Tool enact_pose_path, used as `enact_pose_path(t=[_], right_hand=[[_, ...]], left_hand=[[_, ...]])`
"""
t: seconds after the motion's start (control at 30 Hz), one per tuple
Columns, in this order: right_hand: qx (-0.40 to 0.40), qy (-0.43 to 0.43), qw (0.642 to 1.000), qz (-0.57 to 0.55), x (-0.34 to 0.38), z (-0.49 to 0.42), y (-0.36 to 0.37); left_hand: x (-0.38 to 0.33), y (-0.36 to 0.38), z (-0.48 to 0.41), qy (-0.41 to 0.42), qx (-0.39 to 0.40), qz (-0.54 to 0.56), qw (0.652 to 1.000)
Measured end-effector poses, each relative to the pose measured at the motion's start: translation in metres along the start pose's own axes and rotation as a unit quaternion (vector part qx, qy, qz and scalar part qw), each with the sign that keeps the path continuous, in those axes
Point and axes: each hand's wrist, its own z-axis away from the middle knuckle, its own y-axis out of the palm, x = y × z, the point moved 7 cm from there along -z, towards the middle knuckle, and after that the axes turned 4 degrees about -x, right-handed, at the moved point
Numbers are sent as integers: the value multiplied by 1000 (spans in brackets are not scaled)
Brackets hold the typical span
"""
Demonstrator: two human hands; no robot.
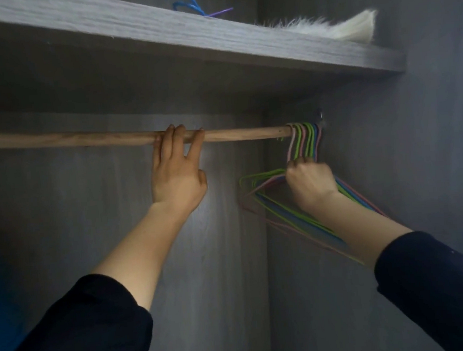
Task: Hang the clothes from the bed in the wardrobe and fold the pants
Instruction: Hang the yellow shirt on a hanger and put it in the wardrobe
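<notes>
The task looks barely begun. No clothes show anywhere, and the bed and the pants are out of view, so I cannot tell where they lie. The rod (69, 139) in the wardrobe (429, 132) carries nothing but a bunch of thin hangers (303, 139) in green, pink and blue, pushed to its right end beside the side wall.

The right hand (309, 181) is closed in a fist around that bunch just below the hooks, and the hooks sit over the rod. The left hand (176, 177) rests on the rod well to the left of the hangers, with its fingers nearly straight and the tips at the top edge. Its thumb is free below and it holds nothing.

I judge this to be the fetching of hangers. All of the hanging and the folding would then be left to do.

On the shelf (158, 34) above lie 2 or more spare hangers (183, 4) in blue and purple, and a piece of white fur (324, 26). No brand, label or writing can be read anywhere in view
</notes>
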Motion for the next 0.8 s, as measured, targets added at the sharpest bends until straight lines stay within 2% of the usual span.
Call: enact_pose_path(t=[0.07, 0.2, 0.33, 0.43, 0.57, 0.63, 0.8], right_hand=[[11, 52, 991, -123, -7, -3, 3], [57, 151, 922, -352, -14, -11, 10], [30, 214, 837, -503, -9, -20, 8], [10, 220, 795, -566, 2, -20, 1], [22, 198, 805, -559, 20, -5, 3], [41, 197, 805, -558, 26, 12, 3], [113, 190, 804, -551, 35, 86, 0]], left_hand=[[0, 0, 0, 1, 1, -1, 1000], [-2, -2, -1, -1, -4, -5, 1000], [-3, -6, -3, -3, -2, -10, 1000], [-3, -8, -4, -4, 17, -14, 1000], [-2, -9, -4, -7, 49, -6, 999], [-4, -11, 8, -33, 62, 23, 997], [-26, 1, 108, -114, 203, 97, 968]])
